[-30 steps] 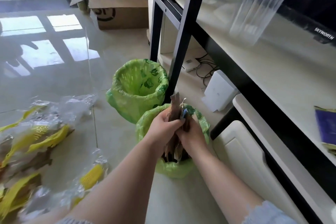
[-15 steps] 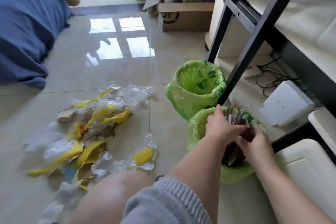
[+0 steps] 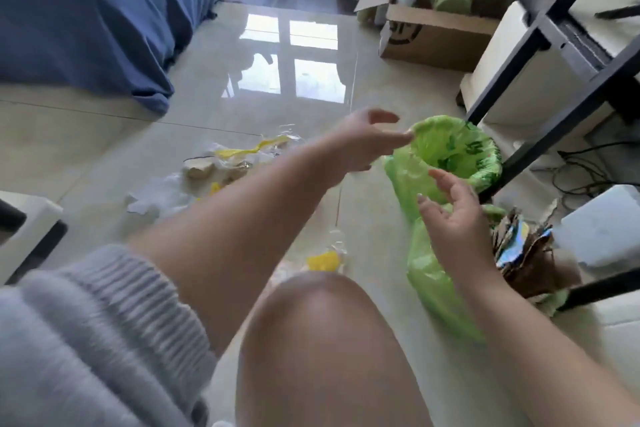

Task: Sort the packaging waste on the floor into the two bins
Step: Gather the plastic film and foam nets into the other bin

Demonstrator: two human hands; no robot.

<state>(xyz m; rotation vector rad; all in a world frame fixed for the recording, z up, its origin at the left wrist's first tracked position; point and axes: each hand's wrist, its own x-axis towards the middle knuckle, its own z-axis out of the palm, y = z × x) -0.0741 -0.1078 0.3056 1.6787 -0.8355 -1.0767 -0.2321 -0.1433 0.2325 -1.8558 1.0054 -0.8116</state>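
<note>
With both our left hand [image 3: 363,139] and right hand [image 3: 453,215] loose-fingered and empty, we should reach for the crumpled clear-and-yellow plastic wrappers [image 3: 239,163], gathering like materials together.

You are seeing through a single wide-angle camera on the person's head, tilting forward and down at the tiled floor [image 3: 104,135]. It is sitting close: a knee [image 3: 322,340] and a grey sleeve [image 3: 90,340] are filling the bottom of the frame, with both forearms reaching up toward the centre. The two green bins [image 3: 485,163] are lying right of centre, a blue cover [image 3: 97,10] upper left, a cardboard box [image 3: 426,42] upper right. Straight lines are bending near the edges.
</note>
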